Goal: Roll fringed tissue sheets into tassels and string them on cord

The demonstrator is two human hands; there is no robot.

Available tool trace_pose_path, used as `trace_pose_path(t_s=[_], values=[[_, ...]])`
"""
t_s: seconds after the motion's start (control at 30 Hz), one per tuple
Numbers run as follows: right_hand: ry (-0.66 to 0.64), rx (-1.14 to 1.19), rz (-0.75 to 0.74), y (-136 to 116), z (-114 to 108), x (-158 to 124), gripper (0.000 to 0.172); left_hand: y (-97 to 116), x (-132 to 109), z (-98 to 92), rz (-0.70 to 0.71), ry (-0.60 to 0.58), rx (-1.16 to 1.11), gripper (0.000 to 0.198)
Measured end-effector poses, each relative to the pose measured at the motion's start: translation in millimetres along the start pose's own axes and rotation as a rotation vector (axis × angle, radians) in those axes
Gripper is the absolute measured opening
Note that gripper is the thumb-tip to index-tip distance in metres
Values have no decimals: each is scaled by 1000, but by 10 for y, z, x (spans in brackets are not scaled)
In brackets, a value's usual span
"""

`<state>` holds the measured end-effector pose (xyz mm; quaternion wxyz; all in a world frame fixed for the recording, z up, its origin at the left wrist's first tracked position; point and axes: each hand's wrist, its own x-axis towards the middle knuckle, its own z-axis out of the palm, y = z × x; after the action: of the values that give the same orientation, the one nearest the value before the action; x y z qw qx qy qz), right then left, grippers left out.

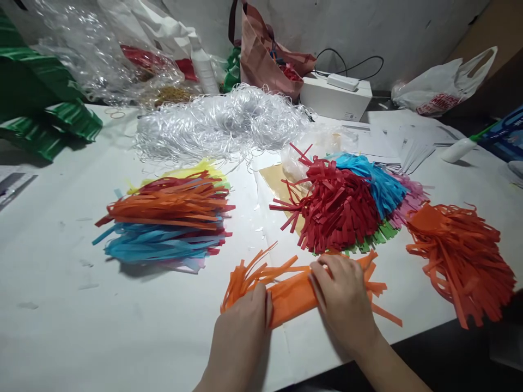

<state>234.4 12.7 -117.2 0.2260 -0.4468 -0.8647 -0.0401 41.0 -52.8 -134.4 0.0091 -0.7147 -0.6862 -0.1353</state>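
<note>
An orange fringed paper sheet (292,294) lies partly rolled on the white table (61,305) near its front edge, with cut strips fanning out at both ends. My left hand (243,332) presses on the roll's left part, fingers together. My right hand (343,296) curls over the roll's right part. Both hands grip the orange paper.
A stack of flat fringed sheets, orange, red and blue (167,223), lies to the left. Piled tassels in red (335,207), blue and orange (461,256) sit to the right. White plastic strands (220,122), a white box (335,98), bags and a glue bottle (460,148) line the back.
</note>
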Motion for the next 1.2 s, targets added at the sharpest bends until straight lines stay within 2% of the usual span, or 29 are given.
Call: trace_pose_path(t_s=[0.07,0.17,0.3,0.37,0.43,0.5,0.57,0.67,0.73,0.83,0.93,1.03,1.2], values=[[43,151,-194,14,-68,-84,22,4,-3,3,3,-7,5,28],[-3,242,-411,12,-48,-210,27,16,-8,14,2,-20,25,27],[-4,201,-438,-9,72,-261,29,26,-12,-1,-34,-29,53,26],[3,192,-436,-14,84,-258,30,36,-24,-45,-27,47,30,24],[-12,178,-428,-15,54,-274,31,67,-57,-94,48,191,-33,20],[-27,167,-415,-15,4,-329,31,128,-117,-111,190,296,-134,17],[-19,161,-405,-17,-38,-420,31,209,-190,-75,339,284,-230,20],[4,164,-384,-19,-51,-579,29,311,-284,41,419,188,-272,32],[-20,168,-357,-13,-32,-660,25,332,-314,102,405,162,-281,32],[-50,169,-304,9,-8,-706,26,294,-330,109,387,189,-341,32],[-45,215,-236,24,-23,-685,24,221,-350,48,301,172,-361,21],[-36,267,-105,12,-36,-650,20,163,-365,0,221,116,-341,12],[-19,180,79,-29,47,-596,32,137,-286,33,119,143,-243,20]])
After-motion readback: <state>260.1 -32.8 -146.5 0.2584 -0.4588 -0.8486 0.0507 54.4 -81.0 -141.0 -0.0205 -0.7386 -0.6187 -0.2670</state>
